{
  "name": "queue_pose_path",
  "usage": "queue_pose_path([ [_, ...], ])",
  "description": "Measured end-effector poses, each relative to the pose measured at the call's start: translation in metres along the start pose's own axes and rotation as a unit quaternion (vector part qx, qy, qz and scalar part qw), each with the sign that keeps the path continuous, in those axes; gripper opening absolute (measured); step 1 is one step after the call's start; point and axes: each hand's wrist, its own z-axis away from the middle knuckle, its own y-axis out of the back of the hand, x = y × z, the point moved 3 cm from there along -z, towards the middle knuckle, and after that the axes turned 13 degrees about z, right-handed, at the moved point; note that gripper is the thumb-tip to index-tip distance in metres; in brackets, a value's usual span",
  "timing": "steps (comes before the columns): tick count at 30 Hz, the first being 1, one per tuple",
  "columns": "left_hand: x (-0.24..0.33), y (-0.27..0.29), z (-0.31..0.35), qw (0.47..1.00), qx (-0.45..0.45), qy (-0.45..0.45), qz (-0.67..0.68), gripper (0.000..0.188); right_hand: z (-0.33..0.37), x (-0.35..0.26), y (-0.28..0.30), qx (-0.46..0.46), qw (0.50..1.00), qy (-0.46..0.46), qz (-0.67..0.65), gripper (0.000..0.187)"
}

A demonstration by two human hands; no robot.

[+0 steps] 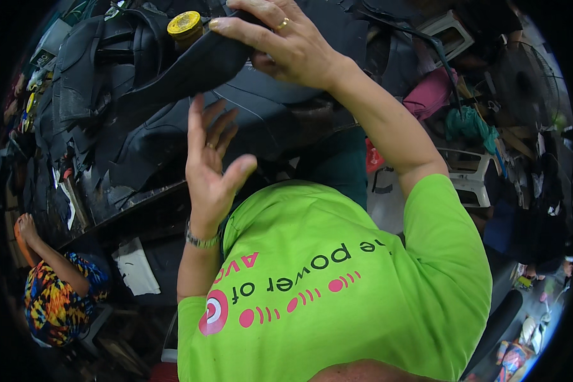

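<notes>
My right hand [293, 44], wearing a ring, pinches the upper right end of a curved black sheet piece [194, 71] that looks like rubber or synthetic leather. The piece is raised and slopes down to the left over other black material. Beneath its lower edge is my left hand [211, 162], palm up, fingers spread and holding nothing; its fingertips come close to the piece, and contact cannot be made out. A larger black sheet [172, 130] with thin pale lines lies on the worktable under both hands. Just behind the raised piece stands a yellow-lidded container [186, 25].
Black material is heaped at the table's far left [76, 83]. Beyond the left side, a person in a multicoloured shirt [60, 299] holds something orange. To the right are a pink bundle [430, 94], a green plastic bag [471, 127], a white stool [468, 175] and a fan [525, 79].
</notes>
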Motion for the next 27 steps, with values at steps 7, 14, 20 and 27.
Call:
queue_pose_path([
  [7,-0.033,0.001,-0.015,0.941,-0.044,-0.080,-0.325,0.050,0.013,0.044,-0.018,0.071,0.986,-0.139,-0.061,0.089],
  [14,-0.041,-0.005,-0.027,0.991,-0.033,-0.042,-0.122,0.073,-0.022,0.024,0.009,0.077,0.996,0.003,0.041,0.072],
  [20,-0.053,0.006,-0.015,0.936,0.101,-0.014,0.338,0.060,0.008,-0.056,0.021,-0.031,0.999,0.017,0.027,0.053],
  [27,-0.025,0.026,-0.016,0.947,0.029,-0.126,0.293,0.033,0.069,0.000,0.082,-0.047,0.903,-0.426,-0.012,0.079],
])
